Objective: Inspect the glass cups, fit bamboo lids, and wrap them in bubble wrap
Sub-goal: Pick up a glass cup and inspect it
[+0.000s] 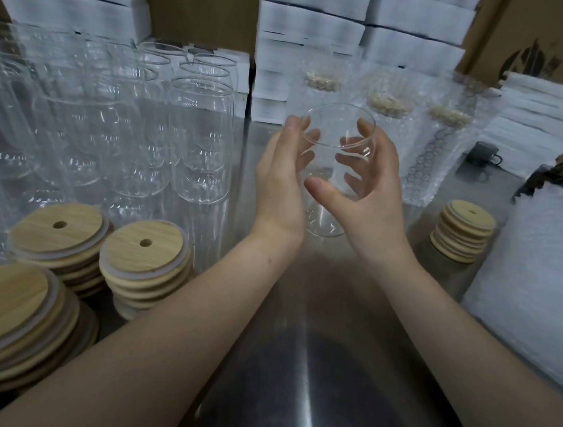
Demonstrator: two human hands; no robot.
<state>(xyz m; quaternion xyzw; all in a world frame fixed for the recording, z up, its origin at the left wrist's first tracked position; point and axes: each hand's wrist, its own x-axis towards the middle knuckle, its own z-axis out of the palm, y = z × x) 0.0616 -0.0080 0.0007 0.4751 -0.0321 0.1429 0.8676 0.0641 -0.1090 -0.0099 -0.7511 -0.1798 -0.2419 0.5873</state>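
Nearest, stacks of round bamboo lids with straw holes (142,251) are kept at the left of the grey steel table (326,372). Above its middle, a clear cylindrical glass cup (332,139) is held tilted, gripped by the left hand (283,182) and the right hand (368,190), fingers curled round opposite sides. It is best turned slowly, rim and base checked for chips. Beyond, bubble-wrapped cups (384,127) are stood.

Steel tbl (309,371), cardboard boxes (203,6) behind.
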